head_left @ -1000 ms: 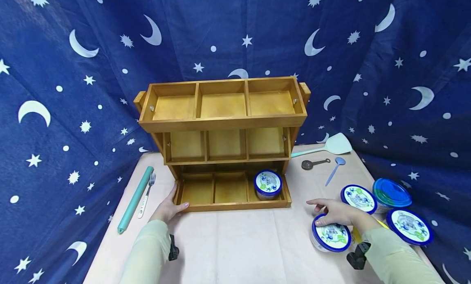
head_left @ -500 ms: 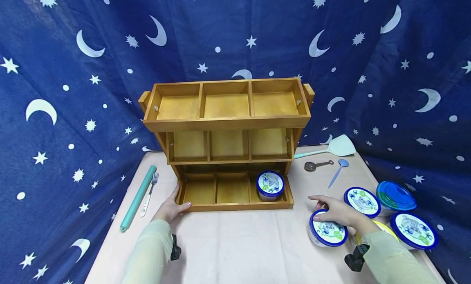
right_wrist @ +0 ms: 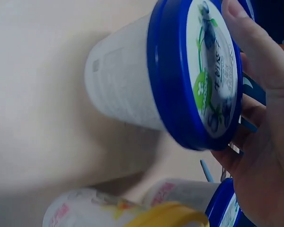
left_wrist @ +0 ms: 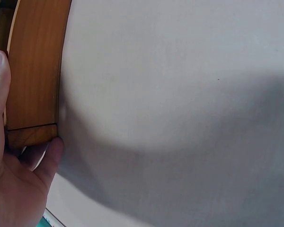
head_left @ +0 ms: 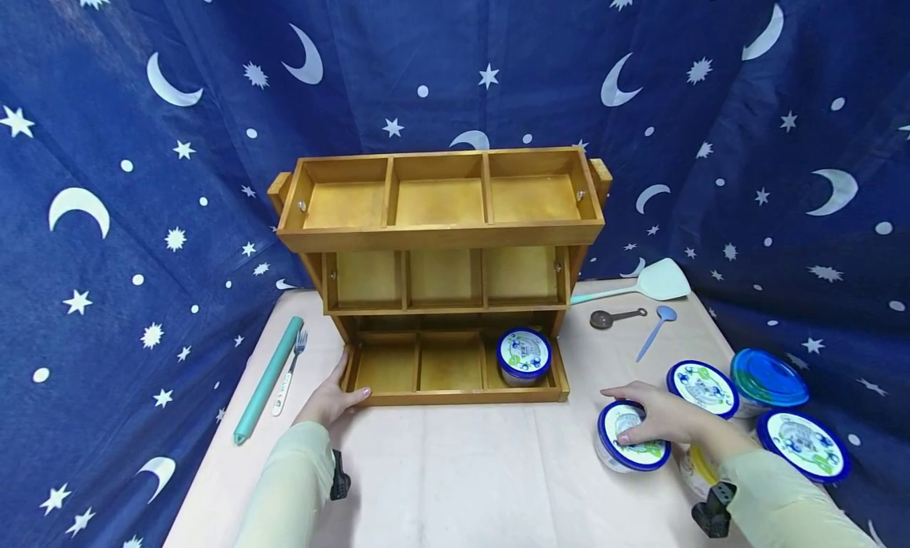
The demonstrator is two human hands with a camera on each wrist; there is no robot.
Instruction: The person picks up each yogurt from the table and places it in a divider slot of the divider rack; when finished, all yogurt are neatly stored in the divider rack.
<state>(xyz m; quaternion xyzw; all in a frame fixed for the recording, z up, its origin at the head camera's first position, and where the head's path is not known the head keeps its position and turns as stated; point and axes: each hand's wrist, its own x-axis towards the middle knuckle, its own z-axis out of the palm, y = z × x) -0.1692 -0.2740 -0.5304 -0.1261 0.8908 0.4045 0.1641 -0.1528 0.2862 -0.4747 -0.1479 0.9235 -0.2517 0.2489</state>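
A stepped wooden box (head_left: 448, 395) with three tiers of compartments stands in the middle. My left hand (head_left: 332, 399) grips the front left corner of its lowest tray, thumb over the front edge and fingers round the side; the left wrist view shows this hold up close. A white tub with a blue lid (head_left: 524, 352) sits in the tray's right compartment. To the box's right, my right hand (head_left: 661, 414) holds another blue-lidded tub (right_wrist: 128, 75) from above. Its thumb lies across the blueberry-printed lid, and several fingers reach behind the rim in the right wrist view.
Several lidded tubs cluster at the right edge, including a blue-lidded tub (head_left: 803, 445) and a yellow-rimmed tub (right_wrist: 165, 215). Behind them lie a spatula (head_left: 663, 279), a measuring spoon (head_left: 602, 319) and a blue spoon (head_left: 654, 335). At left are a teal stick (head_left: 268, 380) and a fork (head_left: 287, 378).
The tub under my right hand has shifted a little left and away from me, towards the box. My right thumb has slid further over its lid. My left hand keeps its hold.
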